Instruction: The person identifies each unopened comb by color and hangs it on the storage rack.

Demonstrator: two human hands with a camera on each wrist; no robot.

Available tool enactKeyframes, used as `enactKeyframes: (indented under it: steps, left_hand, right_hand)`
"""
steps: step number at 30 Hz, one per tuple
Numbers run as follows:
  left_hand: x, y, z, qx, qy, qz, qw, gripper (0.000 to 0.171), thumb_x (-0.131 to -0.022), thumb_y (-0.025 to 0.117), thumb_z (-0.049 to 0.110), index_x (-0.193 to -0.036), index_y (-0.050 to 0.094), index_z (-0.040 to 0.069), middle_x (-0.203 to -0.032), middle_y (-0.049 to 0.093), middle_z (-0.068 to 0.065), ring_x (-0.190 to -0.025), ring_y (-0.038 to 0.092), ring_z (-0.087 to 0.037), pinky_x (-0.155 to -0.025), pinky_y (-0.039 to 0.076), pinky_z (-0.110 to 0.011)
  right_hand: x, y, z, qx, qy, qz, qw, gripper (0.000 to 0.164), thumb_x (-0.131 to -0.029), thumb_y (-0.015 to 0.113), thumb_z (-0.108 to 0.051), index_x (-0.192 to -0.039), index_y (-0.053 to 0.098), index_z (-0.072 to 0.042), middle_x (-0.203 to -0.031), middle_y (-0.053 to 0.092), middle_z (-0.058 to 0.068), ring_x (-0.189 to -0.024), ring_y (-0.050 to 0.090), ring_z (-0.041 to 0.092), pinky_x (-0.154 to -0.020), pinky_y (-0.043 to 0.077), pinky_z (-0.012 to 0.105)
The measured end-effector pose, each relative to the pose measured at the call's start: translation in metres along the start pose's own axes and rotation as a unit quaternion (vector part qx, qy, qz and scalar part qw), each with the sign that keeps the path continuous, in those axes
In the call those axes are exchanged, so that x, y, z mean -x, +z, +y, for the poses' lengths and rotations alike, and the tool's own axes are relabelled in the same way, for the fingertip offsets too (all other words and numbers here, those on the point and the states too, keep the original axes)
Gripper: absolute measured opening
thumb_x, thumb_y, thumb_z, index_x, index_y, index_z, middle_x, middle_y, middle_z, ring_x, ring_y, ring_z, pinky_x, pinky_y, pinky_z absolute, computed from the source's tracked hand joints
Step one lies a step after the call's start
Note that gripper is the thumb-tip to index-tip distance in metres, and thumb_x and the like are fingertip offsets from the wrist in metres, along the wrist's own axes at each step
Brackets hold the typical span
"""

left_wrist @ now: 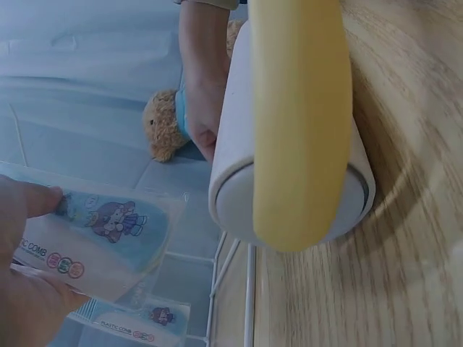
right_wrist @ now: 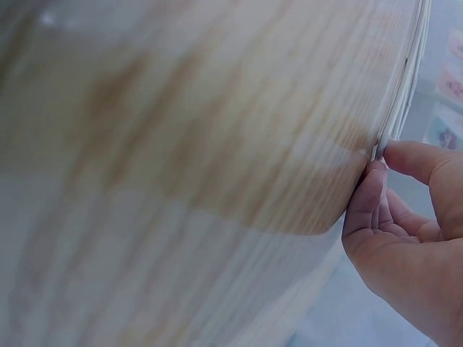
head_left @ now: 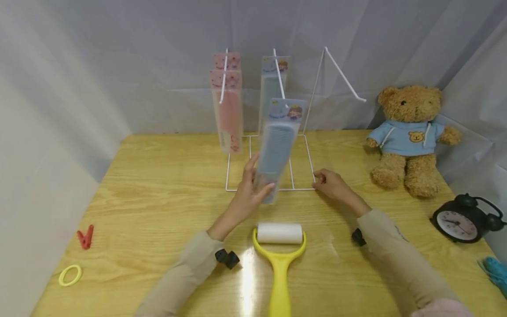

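My left hand (head_left: 247, 198) grips the lower end of a packaged blue comb (head_left: 279, 141), thumb in front. The pack leans, with its header card at the tip of the middle hook (head_left: 279, 77) of a white wire rack (head_left: 297, 189); whether the hook passes through the card I cannot tell. Another blue comb pack (head_left: 270, 88) hangs farther back on that hook. Pink comb packs (head_left: 229, 114) hang from the left hook. At the base's front right corner, my right hand (head_left: 334, 187) pinches the wire between thumb and finger, also visible in the right wrist view.
A yellow-handled white roller (head_left: 279, 233) lies in front of the rack. To the right are a teddy bear (head_left: 412, 136), a black alarm clock (head_left: 459, 222) and blue yarn (head_left: 497, 273). A red clip (head_left: 86, 237) and a yellow ring (head_left: 70, 275) lie at left.
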State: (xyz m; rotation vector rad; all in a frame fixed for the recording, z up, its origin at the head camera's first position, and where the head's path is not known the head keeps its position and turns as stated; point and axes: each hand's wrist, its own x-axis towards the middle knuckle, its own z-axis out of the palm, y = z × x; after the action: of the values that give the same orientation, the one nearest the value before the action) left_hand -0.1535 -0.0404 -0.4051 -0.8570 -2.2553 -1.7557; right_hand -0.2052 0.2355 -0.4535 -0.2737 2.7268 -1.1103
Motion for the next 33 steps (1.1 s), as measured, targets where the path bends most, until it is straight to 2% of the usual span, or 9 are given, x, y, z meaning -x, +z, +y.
enactKeyframes:
  steps: [9, 17, 20, 24, 33]
  left_hand:
    - [0.002, 0.005, -0.002, -0.006, -0.007, -0.003, 1.0, 0.078, -0.088, 0.06, -0.004, -0.144, 0.008, 0.012, -0.115, 0.05, -0.034, -0.099, 0.058, -0.045, -0.08, 0.056, -0.048]
    - [0.001, 0.006, -0.003, 0.02, -0.019, -0.001, 0.9996, 0.079, -0.09, 0.059, -0.002, -0.147, 0.005, 0.007, -0.116, 0.051, -0.033, -0.098, 0.059, -0.044, -0.076, 0.058, -0.044]
    - [-0.001, 0.007, -0.002, 0.036, -0.034, -0.004, 0.9988, 0.08, -0.09, 0.059, -0.002, -0.148, 0.004, 0.009, -0.117, 0.051, -0.033, -0.099, 0.059, -0.044, -0.074, 0.058, -0.042]
    - [-0.006, 0.007, -0.001, 0.049, -0.053, -0.006, 0.9974, 0.079, -0.092, 0.057, 0.0, -0.149, 0.004, 0.01, -0.12, 0.052, -0.033, -0.1, 0.06, -0.044, -0.074, 0.059, -0.039]
    - [-0.023, 0.003, -0.003, 0.056, -0.048, 0.0, 0.9973, 0.071, -0.095, 0.052, 0.001, -0.148, 0.005, 0.007, -0.116, 0.055, -0.035, -0.091, 0.064, -0.045, -0.074, 0.059, -0.04]
  right_hand:
    - [0.001, -0.001, 0.0, 0.001, 0.007, -0.008, 1.0, 0.044, -0.091, 0.059, -0.006, -0.127, 0.047, 0.016, -0.084, 0.054, 0.009, -0.077, 0.049, 0.02, -0.067, 0.042, 0.03]
    - [0.0, -0.001, 0.001, 0.004, -0.001, -0.001, 1.0, 0.042, -0.09, 0.059, -0.005, -0.124, 0.048, 0.017, -0.084, 0.055, 0.01, -0.077, 0.05, 0.019, -0.068, 0.043, 0.029]
    - [-0.001, -0.001, 0.001, 0.005, -0.002, -0.002, 1.0, 0.043, -0.09, 0.059, -0.005, -0.125, 0.047, 0.018, -0.085, 0.055, 0.011, -0.077, 0.05, 0.02, -0.069, 0.043, 0.029]
    - [0.0, -0.002, -0.001, 0.007, -0.002, -0.003, 1.0, 0.043, -0.09, 0.059, -0.005, -0.125, 0.047, 0.018, -0.085, 0.055, 0.012, -0.079, 0.051, 0.021, -0.07, 0.044, 0.03]
    - [0.0, -0.004, -0.003, 0.002, 0.011, -0.019, 1.0, 0.044, -0.092, 0.057, -0.006, -0.128, 0.045, 0.016, -0.089, 0.054, 0.011, -0.081, 0.049, 0.02, -0.072, 0.044, 0.03]
